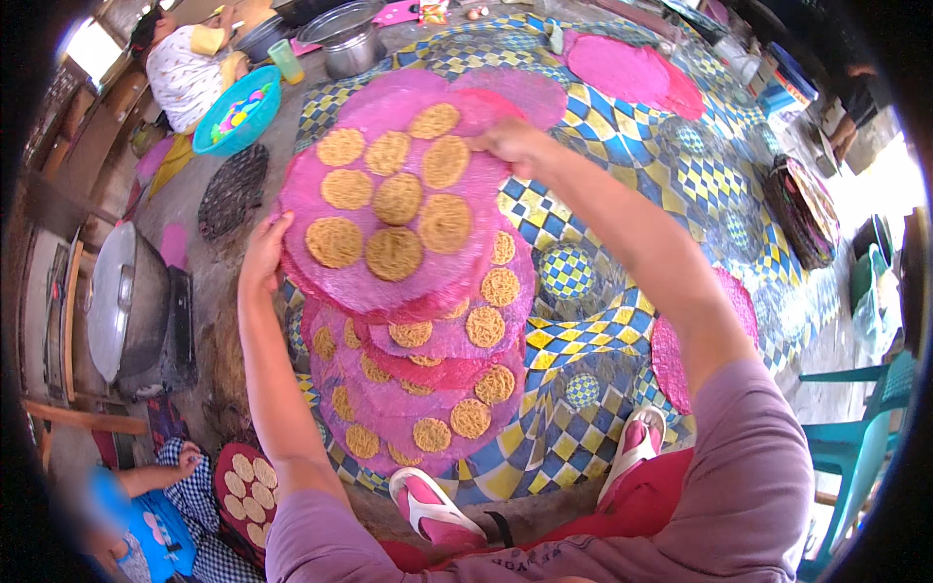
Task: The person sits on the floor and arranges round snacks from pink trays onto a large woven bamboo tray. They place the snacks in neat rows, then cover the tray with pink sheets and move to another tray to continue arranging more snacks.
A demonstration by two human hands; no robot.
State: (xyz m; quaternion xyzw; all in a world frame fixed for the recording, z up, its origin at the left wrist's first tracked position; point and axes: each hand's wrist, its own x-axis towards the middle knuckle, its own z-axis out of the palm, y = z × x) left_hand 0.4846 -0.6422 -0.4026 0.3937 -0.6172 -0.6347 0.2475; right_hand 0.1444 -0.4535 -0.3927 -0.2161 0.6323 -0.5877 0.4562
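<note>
My left hand point(267, 248) grips the near left edge of a round pink mesh sheet point(466, 211). At its far right edge, my right hand point(510, 142) pinches the rim. Several flat round golden noodle cakes point(397, 198) lie on this sheet, which is raised above others. Beneath and nearer my feet, more overlapping pink sheets point(408, 459) carry similar noodle cakes point(471, 418). These lower sheets rest on a blue and yellow checkered plastic floor mat point(583, 466).
Bare pink sheets point(619, 69) lie at the back right. On the left are a large lidded metal pot point(120, 302) and a turquoise basin point(237, 142) of coloured balls. One person point(186, 69) sits back left; another point(157, 521) is front left. A green plastic chair point(845, 444) stands right.
</note>
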